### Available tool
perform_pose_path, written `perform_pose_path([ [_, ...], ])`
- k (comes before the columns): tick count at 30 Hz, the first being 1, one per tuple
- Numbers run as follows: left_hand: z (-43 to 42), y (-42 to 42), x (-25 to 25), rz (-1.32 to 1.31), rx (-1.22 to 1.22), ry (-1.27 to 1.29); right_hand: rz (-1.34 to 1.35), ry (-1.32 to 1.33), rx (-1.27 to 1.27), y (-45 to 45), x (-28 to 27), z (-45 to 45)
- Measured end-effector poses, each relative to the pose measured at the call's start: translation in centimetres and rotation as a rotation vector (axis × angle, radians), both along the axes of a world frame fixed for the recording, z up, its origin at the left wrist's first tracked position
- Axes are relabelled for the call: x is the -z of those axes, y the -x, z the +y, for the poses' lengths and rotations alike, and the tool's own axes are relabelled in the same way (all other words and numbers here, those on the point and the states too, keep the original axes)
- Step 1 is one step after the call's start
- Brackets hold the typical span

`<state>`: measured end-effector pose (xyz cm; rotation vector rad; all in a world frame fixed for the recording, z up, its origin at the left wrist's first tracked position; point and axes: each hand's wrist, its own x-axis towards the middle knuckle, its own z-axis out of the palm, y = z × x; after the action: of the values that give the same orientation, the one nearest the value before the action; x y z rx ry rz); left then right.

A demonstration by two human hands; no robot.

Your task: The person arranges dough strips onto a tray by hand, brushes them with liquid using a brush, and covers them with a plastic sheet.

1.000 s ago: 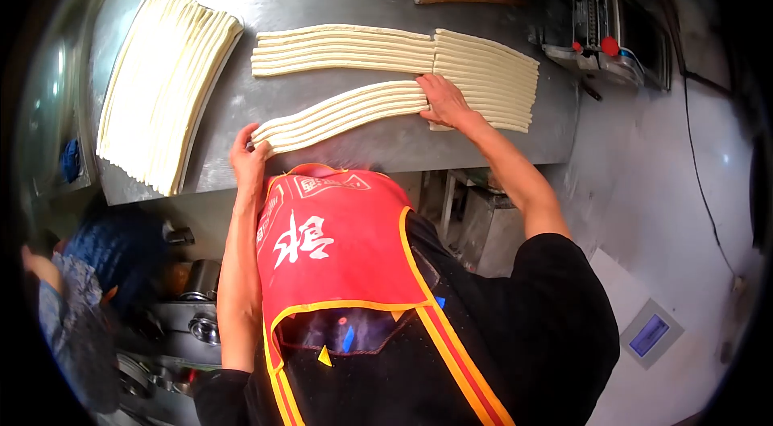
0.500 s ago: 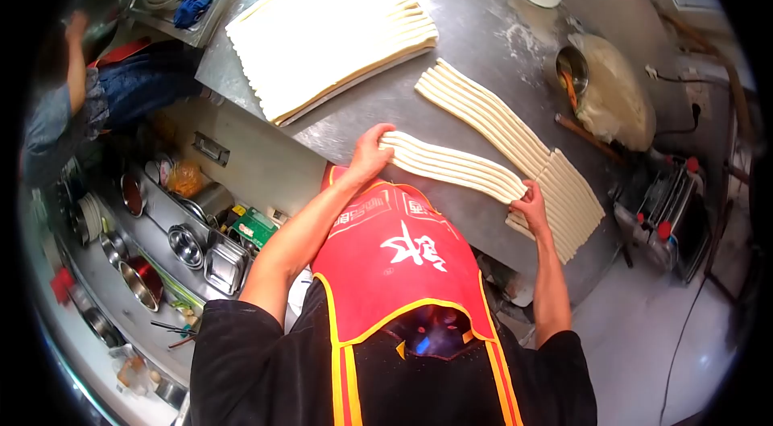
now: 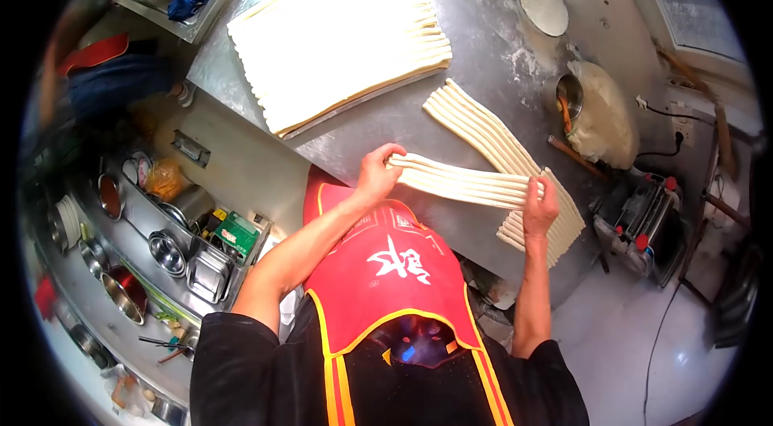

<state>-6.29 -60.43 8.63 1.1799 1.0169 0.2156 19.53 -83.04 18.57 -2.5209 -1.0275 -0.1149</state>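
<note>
Between my hands stretches a band of several pale dough strips [image 3: 463,182], lying side by side near the front edge of the metal table. My left hand [image 3: 378,171] is closed on the band's left end. My right hand [image 3: 540,204] pinches its right end. Behind and to the right, another row of dough strips [image 3: 479,124] lies on the table, and a short row of dough pieces [image 3: 568,221] sits beyond my right hand. A large stack of dough strips [image 3: 338,47] rests on a board at the back left.
The metal table [image 3: 346,148] carries a flour-dusted round white dish [image 3: 543,6], a metal pot [image 3: 569,92], a bulging plastic bag [image 3: 604,116] and a rolling pin [image 3: 576,156]. A roller machine [image 3: 640,213] stands right. Bowls [image 3: 167,253] fill shelves at left, near another person's legs [image 3: 121,92].
My right hand has risen slightly and turned upward, drawing the dough band straighter. The view has shifted a little. The person at left has moved mostly out of sight.
</note>
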Motion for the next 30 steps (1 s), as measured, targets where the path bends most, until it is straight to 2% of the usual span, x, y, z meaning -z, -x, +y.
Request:
perform_pose_path([
  [4, 2.6, 1.9, -0.8, -0.069, -0.054, -0.079, -0.032, -0.115, -0.187, 0.0, -8.0, 9.8],
  [6, 5.6, 3.4, -1.8, -0.175, -0.257, 0.013, -0.106, -0.199, -0.301, -0.6, -8.8, 14.9],
  [8, 9.5, 5.6, -2.6, -0.165, -0.402, -0.062, -0.107, -0.27, -0.35, -1.5, -7.8, 19.9],
  [10, 14.3, 7.6, -5.0, -0.029, -0.454, -0.117, -0.073, -0.341, -0.37, -1.9, -6.0, 25.6],
  [12, 18.8, 9.8, -4.1, -0.082, -0.522, -0.389, 0.037, -0.412, -0.325, -1.3, -4.0, 31.5],
  [14, 23.0, 12.2, -3.5, -0.052, -0.535, -0.441, 0.109, -0.482, -0.366, -0.8, -1.5, 37.0],
  [16, 26.0, 13.4, -3.1, -0.174, -0.613, -0.38, 0.133, -0.495, -0.395, -0.2, 0.9, 41.3],
  [18, 28.3, 14.7, -2.5, -0.155, -0.602, -0.339, 0.245, -0.49, -0.365, 0.2, 3.6, 44.5],
  [23, 31.4, 16.4, 1.0, 0.001, -0.519, -0.318, 0.363, -0.379, -0.325, -0.3, 7.6, 47.3],
  [27, 31.8, 15.5, 1.1, -0.017, -0.515, -0.273, 0.428, -0.323, -0.243, -3.0, 9.6, 46.8],
  [30, 31.8, 14.0, 1.7, -0.03, -0.51, -0.338, 0.44, -0.301, -0.206, -4.6, 9.6, 46.6],
])
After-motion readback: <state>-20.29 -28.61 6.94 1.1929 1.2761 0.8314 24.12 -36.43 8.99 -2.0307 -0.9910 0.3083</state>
